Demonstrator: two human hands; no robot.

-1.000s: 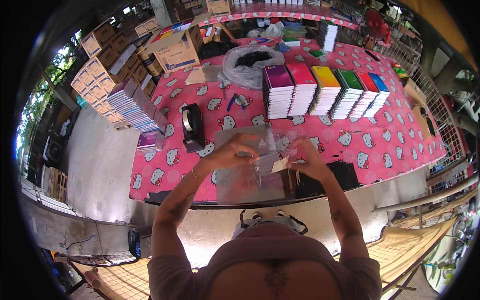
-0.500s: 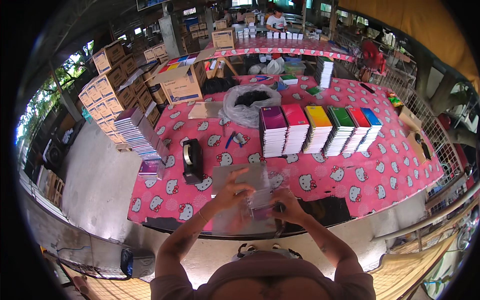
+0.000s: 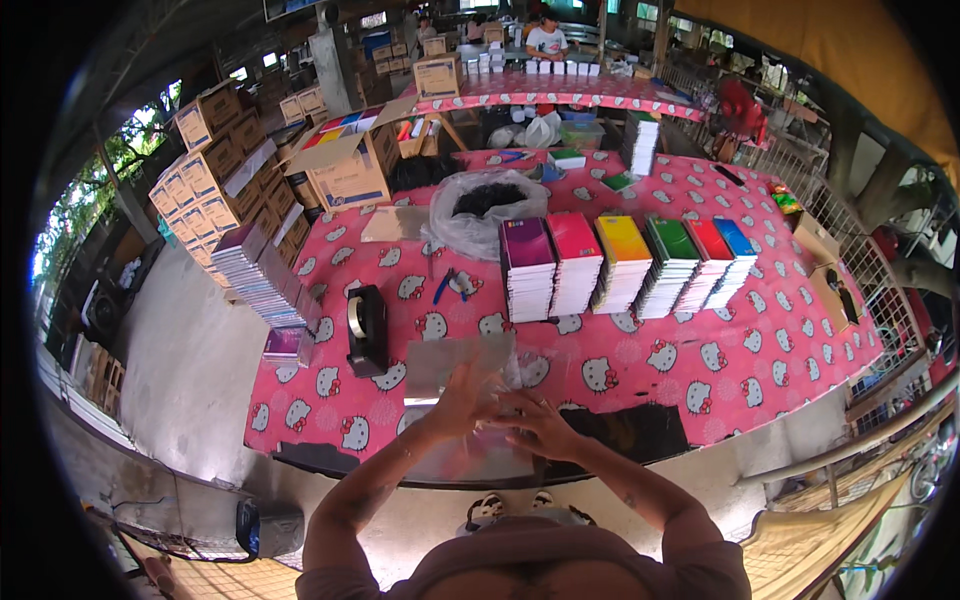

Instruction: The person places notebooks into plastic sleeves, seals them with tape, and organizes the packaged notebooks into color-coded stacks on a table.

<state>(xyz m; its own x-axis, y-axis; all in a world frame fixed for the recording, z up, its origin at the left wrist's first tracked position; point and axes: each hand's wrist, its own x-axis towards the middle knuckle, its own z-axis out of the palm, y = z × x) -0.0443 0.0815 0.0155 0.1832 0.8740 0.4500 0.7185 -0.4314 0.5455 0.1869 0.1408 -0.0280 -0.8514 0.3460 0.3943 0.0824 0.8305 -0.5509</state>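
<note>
Left grip (image 3: 460,400), right grip (image 3: 540,426) over flat, grey, straight-edged sheet (image 3: 432,366).

Grey sheet (image 3: 435,368): rectangular, dull, lying flat on the bench (image 3: 640,345) near its front edge, partly covered by the left hand (image 3: 460,400) and right hand (image 3: 540,425)
Clear film (image 3: 514,373): thin, see-through, faintly shiny, by the sheet's upper right edge
Beneath the hands: blurred and mostly hidden, too unclear to tell

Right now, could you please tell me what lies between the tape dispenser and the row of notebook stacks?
In the head view, a blue-handled tool, apparently pliers, lies on the pink tablecloth between the tape dispenser and the row of notebook stacks.
</note>
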